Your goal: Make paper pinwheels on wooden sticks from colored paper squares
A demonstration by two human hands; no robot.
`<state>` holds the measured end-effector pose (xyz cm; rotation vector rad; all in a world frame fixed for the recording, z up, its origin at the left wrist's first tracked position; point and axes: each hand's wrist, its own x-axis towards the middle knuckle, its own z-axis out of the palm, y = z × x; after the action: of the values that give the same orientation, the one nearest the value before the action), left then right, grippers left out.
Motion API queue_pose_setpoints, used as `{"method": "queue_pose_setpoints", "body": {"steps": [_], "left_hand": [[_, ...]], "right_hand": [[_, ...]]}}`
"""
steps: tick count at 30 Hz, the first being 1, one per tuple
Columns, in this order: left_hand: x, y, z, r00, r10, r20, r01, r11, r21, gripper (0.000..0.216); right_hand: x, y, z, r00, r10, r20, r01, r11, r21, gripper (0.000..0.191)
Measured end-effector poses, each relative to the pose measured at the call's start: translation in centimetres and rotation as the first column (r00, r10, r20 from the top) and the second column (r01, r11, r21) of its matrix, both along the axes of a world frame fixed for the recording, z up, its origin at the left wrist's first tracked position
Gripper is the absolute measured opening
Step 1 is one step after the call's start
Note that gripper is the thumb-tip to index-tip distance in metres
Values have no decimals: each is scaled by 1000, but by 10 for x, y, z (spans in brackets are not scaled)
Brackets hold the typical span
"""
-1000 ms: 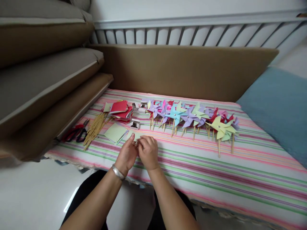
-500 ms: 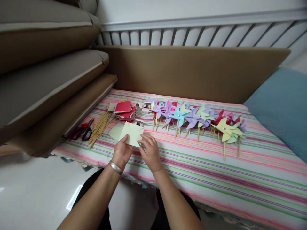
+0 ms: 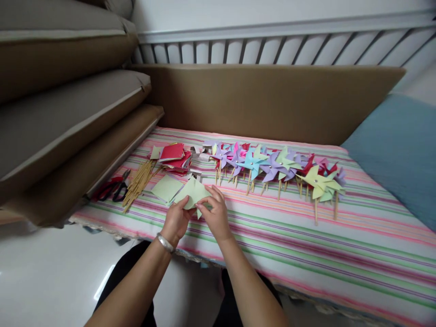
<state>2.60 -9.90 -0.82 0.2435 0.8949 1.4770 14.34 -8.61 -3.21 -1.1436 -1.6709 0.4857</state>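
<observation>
Between my hands is a pale green paper square (image 3: 191,191) with slits cut in from its corners. My left hand (image 3: 177,219) grips its lower left side, thumb on top. The fingers of my right hand (image 3: 215,211) pinch its right side, where a corner flap bends inward. Another pale green sheet (image 3: 167,188) lies on the cloth just left of the held one. Behind it sits a stack of red and other coloured paper (image 3: 175,156). Finished paper pinwheels (image 3: 270,165) on wooden sticks lie in a row to the right.
Left of the paper are a bundle of wooden sticks (image 3: 139,181) and scissors (image 3: 119,190) with dark handles. Small open boxes (image 3: 202,152) stand behind. A striped cloth (image 3: 272,231) covers the surface. Stacked cushions (image 3: 78,118) rise at the left, and a brown board (image 3: 265,104) stands at the back.
My right fingers have closed on the paper's right side, and a corner now bends inward. The held paper has shifted slightly right, showing more of the sheet beside it. The view moved a little.
</observation>
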Motion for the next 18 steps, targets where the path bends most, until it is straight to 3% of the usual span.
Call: {"method": "queue_pose_setpoints", "body": {"steps": [5,18], "left_hand": [[8,-3,-1,999,-49,-22,48,998,-29,6],[11,-3,-6,996,-92,-11,91,995,-37,10]], "right_hand": [[2,3,-2,999,-40,-32,37,996,-84,5],[2,6,-4,992,-114,-55,105,984,-146,5]]}}
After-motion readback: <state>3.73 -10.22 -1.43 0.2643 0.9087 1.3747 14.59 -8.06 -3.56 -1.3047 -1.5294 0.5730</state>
